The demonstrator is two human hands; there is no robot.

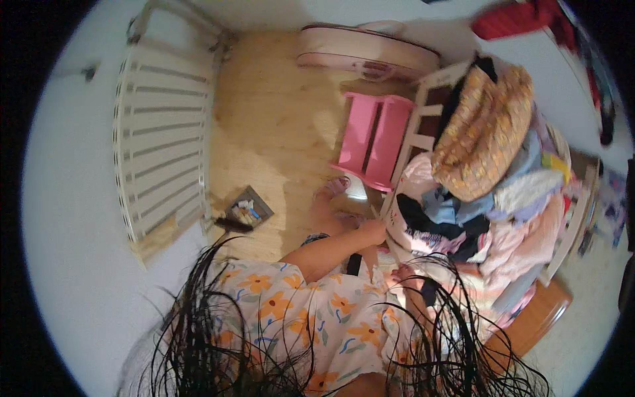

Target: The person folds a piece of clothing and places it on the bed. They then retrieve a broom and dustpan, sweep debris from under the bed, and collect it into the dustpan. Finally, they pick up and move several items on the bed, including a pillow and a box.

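Note:
My left hand reaches across to the near edge of a wooden-railed cot bed, by a pale pink cloth that bears writing. Its fingers are hidden, so its grip does not show. Lower down, blurred and partly behind strands of hair, my right hand lies by light fabric close to the striped bedding. Dark garments lie heaped beyond both hands. Above them are a light blue garment, a pink cloth and a bundled orange patterned quilt.
Beside the bed stands a pink two-tier shelf or step. A pale pink suitcase is against the far wall. At left, a slatted white rail leans by the wall, near a dustpan holding scraps and a brush.

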